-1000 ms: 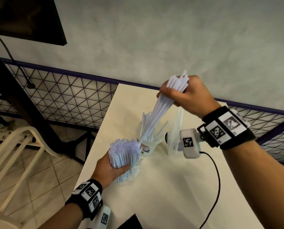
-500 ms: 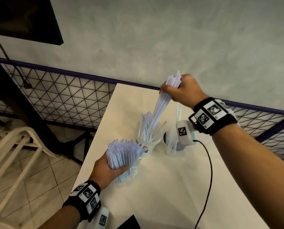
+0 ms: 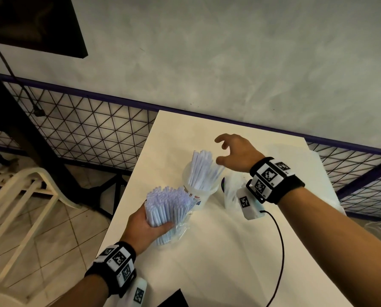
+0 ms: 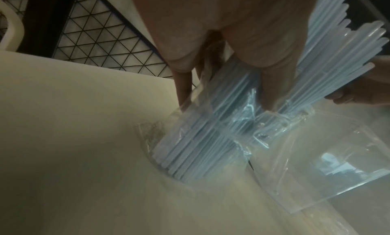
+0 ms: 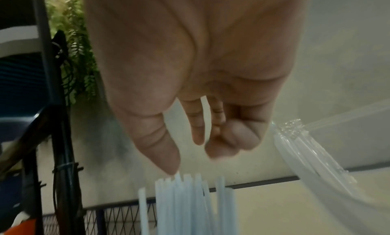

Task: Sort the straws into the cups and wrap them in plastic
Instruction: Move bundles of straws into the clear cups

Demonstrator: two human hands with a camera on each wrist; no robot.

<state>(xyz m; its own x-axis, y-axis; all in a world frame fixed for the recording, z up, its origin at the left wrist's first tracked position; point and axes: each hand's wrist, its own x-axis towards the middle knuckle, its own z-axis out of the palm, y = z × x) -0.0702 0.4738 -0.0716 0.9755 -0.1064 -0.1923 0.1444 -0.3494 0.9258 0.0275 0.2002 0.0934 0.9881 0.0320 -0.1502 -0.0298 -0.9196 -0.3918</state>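
Note:
My left hand (image 3: 150,229) grips a thick bundle of pale blue straws (image 3: 169,204), (image 4: 211,130) still partly in its clear plastic bag (image 4: 316,163), standing on the cream table (image 3: 218,262). Just behind it a clear plastic cup (image 3: 201,191) holds a bunch of straws (image 3: 201,169), (image 5: 185,205) upright. My right hand (image 3: 233,149), (image 5: 190,155) hovers just above and beyond those straw tips, fingers loosely curled and holding nothing.
A stack of clear cups in plastic (image 3: 230,191), (image 5: 312,158) stands right of the filled cup, under my right wrist. A black cable (image 3: 278,247) trails over the table. A mesh fence (image 3: 85,129) and wall lie behind; a white plastic chair (image 3: 25,207) stands left.
My right hand lowered its handful of straws into the cup and let go; it now hovers empty above them. The left hand kept its grip on the bundle.

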